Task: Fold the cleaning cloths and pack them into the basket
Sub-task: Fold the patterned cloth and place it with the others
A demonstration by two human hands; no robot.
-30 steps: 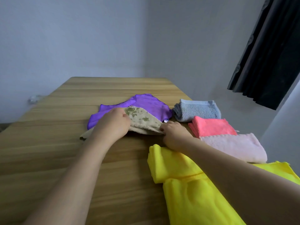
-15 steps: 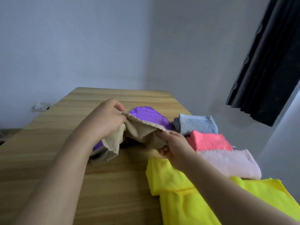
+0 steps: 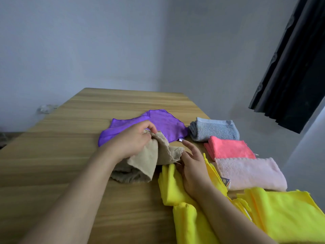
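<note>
Half of beige cloth point(image 3: 149, 161) hidden beneath left hand point(image 3: 131, 140), pinched there, over purple cloth point(image 3: 163, 124). Right hand point(image 3: 194, 169) loose, fingers spread, on yellow cloth point(image 3: 177, 191). Folded cloths point(image 3: 228, 147) beside.

The beige cloth point(image 3: 149, 159), flat under both hands a second ago and then lifted between them, now hangs bunched from the left hand point(image 3: 131, 140) alone. The right hand point(image 3: 192, 166) has let go, its fingers point(image 3: 189, 147) spread just beside the cloth's edge.

Purple cloth point(image 3: 163, 124), beige cloth point(image 3: 146, 161), wood-grain table point(image 3: 70, 155).
</note>
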